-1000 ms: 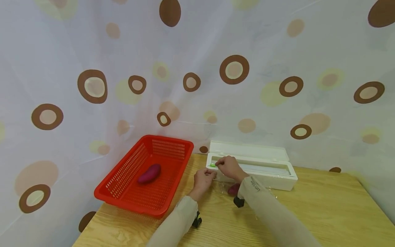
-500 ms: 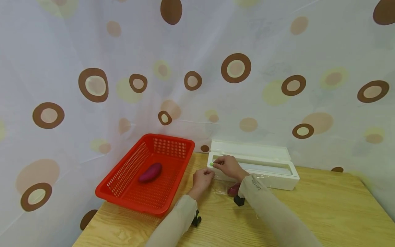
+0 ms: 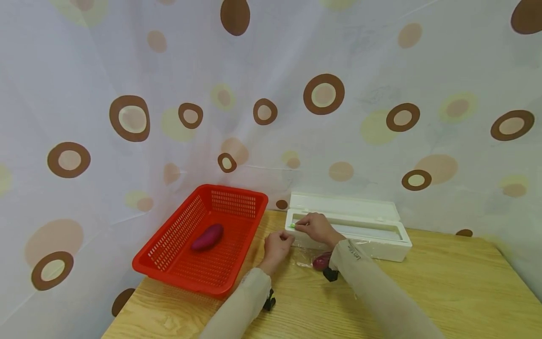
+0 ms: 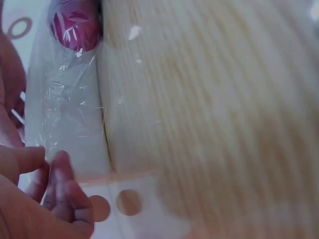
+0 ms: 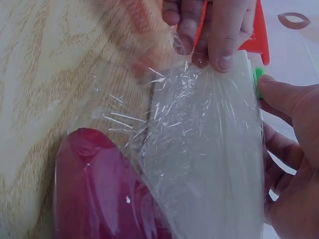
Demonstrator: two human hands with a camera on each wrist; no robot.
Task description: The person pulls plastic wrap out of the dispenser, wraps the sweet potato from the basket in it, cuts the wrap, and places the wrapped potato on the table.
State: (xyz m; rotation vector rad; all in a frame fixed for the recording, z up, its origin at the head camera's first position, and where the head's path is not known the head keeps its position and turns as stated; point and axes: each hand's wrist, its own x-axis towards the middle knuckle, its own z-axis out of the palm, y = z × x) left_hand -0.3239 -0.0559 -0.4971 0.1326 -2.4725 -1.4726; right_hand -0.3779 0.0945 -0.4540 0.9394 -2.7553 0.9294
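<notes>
**My two hands at a white box (image 3: 381, 248), with clear film (image 5: 184, 134) drawn from it**

Seen from my head, both hands meet at the lower centre of the frame. My left hand (image 3: 277, 247) is on the left, thumb and fingers close together, pinching the edge of the film. My right hand (image 3: 317, 229), just right of it, pinches a small green slider (image 3: 292, 226) at the box's left end.

The long box stands right of centre, its lid (image 3: 343, 205) raised behind it. Film hangs across its front, crinkled and shiny. A purple tuber (image 5: 104, 189) lies beneath the film, just in front of the box; it fills the lower left of the right wrist view, and my sleeve partly hides it in the head view.

At left in the head view, a red basket (image 3: 178, 279) holds a second tuber (image 3: 207, 237). Everything rests on a wood-grain table (image 3: 449, 282), before a pale backdrop (image 3: 271, 56) patterned with brown rings.
</notes>
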